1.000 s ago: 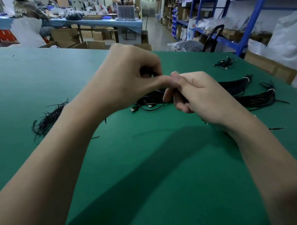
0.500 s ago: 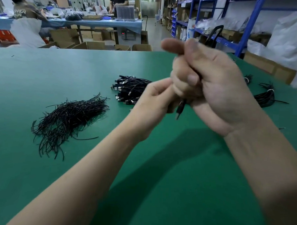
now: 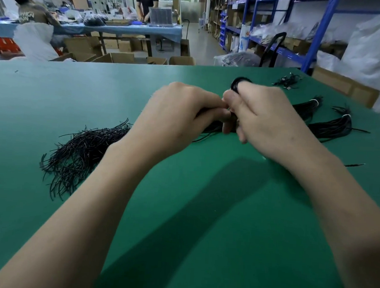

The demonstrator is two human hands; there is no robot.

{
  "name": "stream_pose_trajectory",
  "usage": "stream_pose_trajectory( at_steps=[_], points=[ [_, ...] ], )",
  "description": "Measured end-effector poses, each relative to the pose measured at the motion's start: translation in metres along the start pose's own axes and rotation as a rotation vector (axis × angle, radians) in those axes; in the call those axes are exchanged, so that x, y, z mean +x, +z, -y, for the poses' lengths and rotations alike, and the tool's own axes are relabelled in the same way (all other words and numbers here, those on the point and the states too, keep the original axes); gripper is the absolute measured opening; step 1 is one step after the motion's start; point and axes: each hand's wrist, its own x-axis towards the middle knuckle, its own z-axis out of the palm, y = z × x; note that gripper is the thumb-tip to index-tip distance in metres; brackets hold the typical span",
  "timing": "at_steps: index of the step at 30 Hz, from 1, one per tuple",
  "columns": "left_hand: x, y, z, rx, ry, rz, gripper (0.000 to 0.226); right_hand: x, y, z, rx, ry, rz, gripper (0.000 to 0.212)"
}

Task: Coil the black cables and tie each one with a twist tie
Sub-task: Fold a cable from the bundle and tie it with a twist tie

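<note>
Black cable (image 3: 238, 83), wound into a small coil, is held above the green tabletop (image 3: 181, 219) at mid-depth, where both hands meet. The right hand (image 3: 268, 125) grips the coil with its fingers (image 3: 229, 95) curled tightly round it; one loop of the coil projects above the knuckles on the far side. The left hand (image 3: 179, 119) is closed too, thumb and forefinger tips pinching the lower part of the coil and touching the right hand's fingers. Whether a twist tie sits between those tips cannot be told; the contact point is hidden. A loose heap of twist ties (image 3: 79, 154) lies on the tabletop to the left, just beside the left wrist. Bundled cables (image 3: 331, 128), each bound near one end with a pale band, lie to the right, partly behind the right hand. A smaller cluster of cable pieces (image 3: 288, 81) lies near the far right corner, and a single stray tie (image 3: 355, 165) lies near the right forearm. The surface between the forearms and toward the near edge is open green mat. The far edge runs straight across the view, with cardboard boxes (image 3: 123, 58) beyond it.
</note>
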Motion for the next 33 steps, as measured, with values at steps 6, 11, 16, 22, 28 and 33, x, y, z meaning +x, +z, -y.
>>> stream_pose_trajectory(
  at_steps=[6, 11, 16, 22, 28, 33],
  points=[
    [0.000, -0.018, 0.007, 0.095, 0.023, 0.001, 0.035, -0.003, 0.000, 0.003, 0.164, 0.021, 0.216, 0.047],
    [-0.003, -0.024, 0.005, 0.205, 0.095, 0.064, 0.042, -0.005, -0.004, -0.007, 0.241, 0.029, 0.479, 0.040],
    [-0.003, -0.028, 0.002, 0.193, 0.141, 0.083, 0.040, -0.004, -0.011, -0.015, 0.314, 0.017, 0.536, 0.027],
    [-0.004, -0.022, 0.007, 0.153, 0.155, 0.072, 0.034, -0.006, -0.004, -0.015, 0.271, 0.020, 0.613, 0.027],
    [-0.001, -0.022, 0.012, -0.168, 0.116, 0.091, 0.034, -0.009, -0.012, -0.012, 0.499, 0.040, 0.698, 0.027],
    [-0.001, -0.019, 0.009, -0.243, 0.086, 0.116, 0.023, -0.012, -0.020, -0.016, 0.721, 0.054, 0.747, 0.030]
  ],
)
